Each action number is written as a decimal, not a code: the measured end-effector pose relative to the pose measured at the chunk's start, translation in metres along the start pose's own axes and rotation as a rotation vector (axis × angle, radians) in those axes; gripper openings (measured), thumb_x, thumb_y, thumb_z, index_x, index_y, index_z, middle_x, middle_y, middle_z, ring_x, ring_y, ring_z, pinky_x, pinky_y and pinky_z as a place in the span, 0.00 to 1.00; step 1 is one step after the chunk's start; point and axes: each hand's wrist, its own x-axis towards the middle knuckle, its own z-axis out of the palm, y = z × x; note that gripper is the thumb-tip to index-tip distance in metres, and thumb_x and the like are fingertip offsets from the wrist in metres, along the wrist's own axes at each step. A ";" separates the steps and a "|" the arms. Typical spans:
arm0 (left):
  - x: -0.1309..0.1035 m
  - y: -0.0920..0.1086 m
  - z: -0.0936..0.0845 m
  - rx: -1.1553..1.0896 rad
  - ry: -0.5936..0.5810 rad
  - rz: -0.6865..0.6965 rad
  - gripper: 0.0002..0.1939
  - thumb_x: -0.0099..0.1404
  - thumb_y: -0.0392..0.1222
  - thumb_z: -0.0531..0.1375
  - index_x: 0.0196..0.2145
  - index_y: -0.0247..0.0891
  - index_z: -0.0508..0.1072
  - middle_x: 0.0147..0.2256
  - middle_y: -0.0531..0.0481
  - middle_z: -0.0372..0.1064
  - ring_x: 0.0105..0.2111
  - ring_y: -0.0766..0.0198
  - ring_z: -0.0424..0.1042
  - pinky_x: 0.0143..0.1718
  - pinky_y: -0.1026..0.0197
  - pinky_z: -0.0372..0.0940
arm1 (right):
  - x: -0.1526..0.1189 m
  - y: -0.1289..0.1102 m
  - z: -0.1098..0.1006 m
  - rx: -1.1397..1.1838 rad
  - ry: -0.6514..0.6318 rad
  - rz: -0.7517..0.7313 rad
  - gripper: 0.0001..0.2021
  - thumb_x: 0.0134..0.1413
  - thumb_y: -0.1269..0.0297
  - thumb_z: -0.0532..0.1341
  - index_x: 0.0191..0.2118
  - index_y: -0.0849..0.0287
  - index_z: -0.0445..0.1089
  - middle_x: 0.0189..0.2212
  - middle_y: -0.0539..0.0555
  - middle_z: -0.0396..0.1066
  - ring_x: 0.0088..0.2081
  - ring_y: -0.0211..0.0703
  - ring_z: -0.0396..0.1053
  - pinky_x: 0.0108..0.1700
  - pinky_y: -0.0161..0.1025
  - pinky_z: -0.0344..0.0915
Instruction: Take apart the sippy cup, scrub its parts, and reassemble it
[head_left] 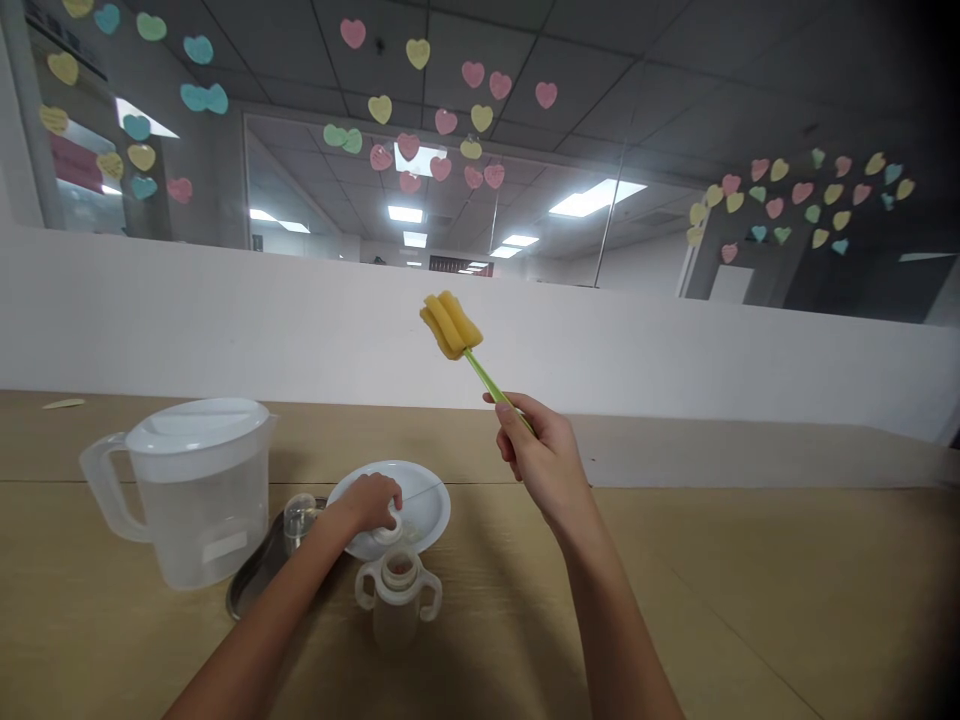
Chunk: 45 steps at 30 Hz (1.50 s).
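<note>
The light sponge brush (451, 325), soft-headed, is best held where the right hand (541, 455) is closed around its stiff green stem, while a small white cap (389, 530) is pinched by the left hand (369, 502).

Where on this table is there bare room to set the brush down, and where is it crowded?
Free: the table right of the right hand holding the sponge brush, out to the right edge. Crowded: the left, where pitcher, metal tray, white plate, two-handled bottle and the left hand cluster.
</note>
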 end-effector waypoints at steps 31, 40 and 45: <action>-0.028 -0.021 -0.050 -0.258 0.224 -0.031 0.10 0.55 0.43 0.55 0.28 0.36 0.75 0.28 0.48 0.73 0.28 0.62 0.70 0.29 0.63 0.60 | 0.001 0.005 0.003 -0.143 -0.054 0.009 0.17 0.56 0.52 0.52 0.38 0.61 0.69 0.15 0.45 0.56 0.17 0.34 0.53 0.22 0.32 0.51; -0.030 -0.026 -0.067 -0.618 0.599 0.043 0.18 0.56 0.51 0.56 0.38 0.35 0.74 0.38 0.45 0.75 0.37 0.59 0.73 0.42 0.59 0.66 | 0.000 0.007 0.000 -0.654 -0.134 -0.005 0.12 0.58 0.63 0.50 0.28 0.59 0.67 0.20 0.51 0.62 0.23 0.39 0.56 0.25 0.35 0.46; -0.040 -0.015 -0.079 -0.807 0.877 -0.033 0.20 0.50 0.54 0.62 0.35 0.36 0.75 0.36 0.45 0.75 0.37 0.58 0.74 0.41 0.59 0.68 | -0.002 0.005 0.005 -0.548 -0.333 -0.025 0.13 0.58 0.64 0.49 0.25 0.59 0.65 0.20 0.50 0.61 0.23 0.38 0.54 0.25 0.34 0.46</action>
